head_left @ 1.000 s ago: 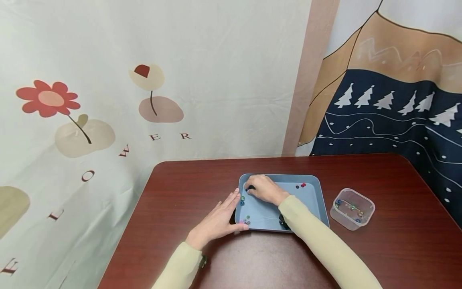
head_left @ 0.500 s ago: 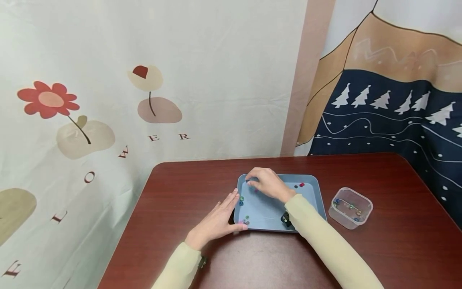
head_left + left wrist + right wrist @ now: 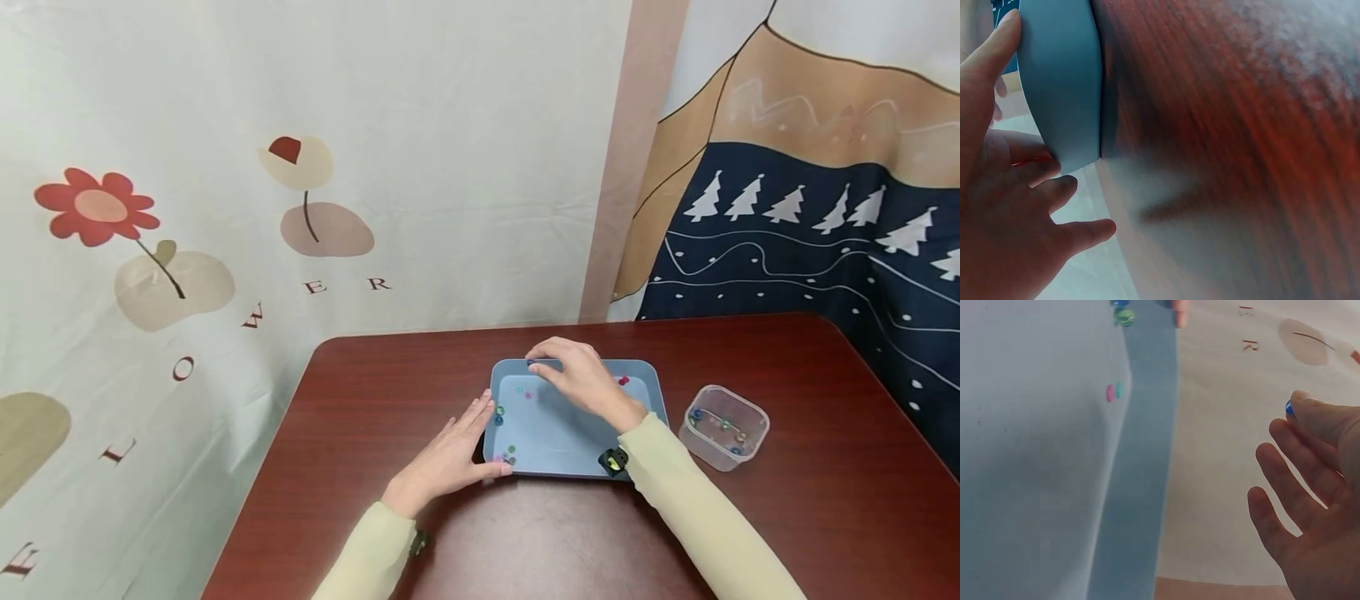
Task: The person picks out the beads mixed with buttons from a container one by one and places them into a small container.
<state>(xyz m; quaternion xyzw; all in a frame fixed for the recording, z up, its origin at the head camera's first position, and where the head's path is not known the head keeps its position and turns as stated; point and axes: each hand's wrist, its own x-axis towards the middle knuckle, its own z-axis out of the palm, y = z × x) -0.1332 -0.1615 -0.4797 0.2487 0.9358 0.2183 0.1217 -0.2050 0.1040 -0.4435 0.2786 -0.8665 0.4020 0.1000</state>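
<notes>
My right hand (image 3: pixel 585 383) is raised over the far edge of the blue tray (image 3: pixel 570 437). Between its thumb and forefinger it pinches a blue marble (image 3: pixel 1289 409); the other fingers are spread. My left hand (image 3: pixel 442 471) touches the tray's left side, fingers straight, with the thumb at the near corner. Inside the tray, a green marble (image 3: pixel 500 410) and another blue marble (image 3: pixel 499 421) lie by the left wall. Small pink and teal discs (image 3: pixel 1110 393) lie near the far left corner, and several pale ones (image 3: pixel 512 451) near the front left.
A clear plastic container (image 3: pixel 705 451) with several marbles (image 3: pixel 725 425) in it stands right of the tray. Small red pieces (image 3: pixel 624 381) lie at the tray's far right. The brown table (image 3: pixel 375 392) ends at a printed curtain (image 3: pixel 465 167).
My right hand has lifted out of the tray's far left corner and moved right, carrying the blue marble. The pink and teal discs are uncovered. My left hand has stayed at the tray.
</notes>
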